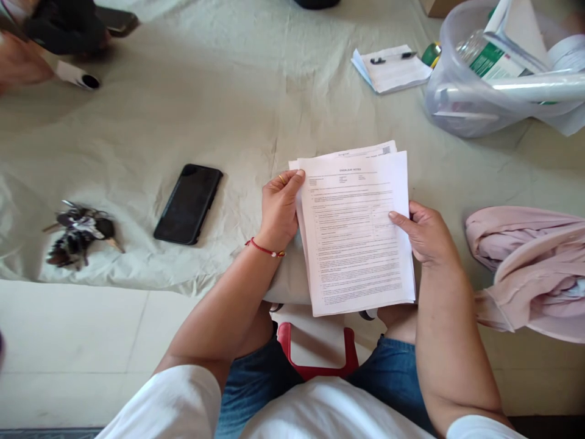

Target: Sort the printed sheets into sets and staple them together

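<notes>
Two hands, the left hand and the right hand, one stack of printed papers, one black phone, one bunch of keys, one pink cloth, one clear plastic tub and one notepad with one pen are in view.

A home: a sheet-covered bed strewn with a phone, keys and pink clothing.

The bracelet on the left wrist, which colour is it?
Red bracelet, with a pale bead; head view.
</notes>
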### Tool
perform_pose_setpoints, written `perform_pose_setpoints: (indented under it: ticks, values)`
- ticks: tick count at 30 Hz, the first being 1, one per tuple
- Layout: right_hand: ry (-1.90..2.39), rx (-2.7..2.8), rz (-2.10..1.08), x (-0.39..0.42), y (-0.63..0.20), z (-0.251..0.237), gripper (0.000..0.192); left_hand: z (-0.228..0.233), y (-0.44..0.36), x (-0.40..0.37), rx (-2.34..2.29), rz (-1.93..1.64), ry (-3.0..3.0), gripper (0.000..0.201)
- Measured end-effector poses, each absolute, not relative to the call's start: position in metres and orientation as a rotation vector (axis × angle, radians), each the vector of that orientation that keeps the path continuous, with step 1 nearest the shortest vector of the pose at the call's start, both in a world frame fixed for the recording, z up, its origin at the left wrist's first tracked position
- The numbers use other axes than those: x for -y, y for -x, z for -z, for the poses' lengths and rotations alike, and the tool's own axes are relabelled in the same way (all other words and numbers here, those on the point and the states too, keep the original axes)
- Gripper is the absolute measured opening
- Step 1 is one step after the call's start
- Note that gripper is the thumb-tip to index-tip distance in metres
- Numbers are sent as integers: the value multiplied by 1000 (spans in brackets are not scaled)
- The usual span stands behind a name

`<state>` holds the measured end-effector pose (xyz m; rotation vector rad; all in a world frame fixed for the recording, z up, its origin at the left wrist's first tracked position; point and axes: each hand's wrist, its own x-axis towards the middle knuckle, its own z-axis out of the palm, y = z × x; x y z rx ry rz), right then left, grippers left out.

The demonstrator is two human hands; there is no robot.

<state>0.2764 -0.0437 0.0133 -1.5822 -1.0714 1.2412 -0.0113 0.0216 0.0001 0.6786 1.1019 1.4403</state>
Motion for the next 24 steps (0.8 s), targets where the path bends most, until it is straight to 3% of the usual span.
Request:
perform_pose_setpoints:
  ticks: [4, 8, 12, 21, 24]
  values:
    - [1567, 995, -1141, 40, -281, -8, 55, -7, 12, -18, -1043, -1407, -669, 32]
    - [1546, 937, -1071, 38, -289, -5, 55, -14, 15, -13, -1056, -1297, -665, 50]
    - [1536, 884, -1046, 37, -291, -5, 58, -20, 19, -8, -1049, -1102, -768, 31]
    - [1575, 864, -1107, 35, -294, -5, 61, -20, 25, -9, -1059, -964, -953, 27]
    - [1632, 885, -1106, 35, -295, -3, 56, -19, 24, -10, -1061, -1003, -948, 36]
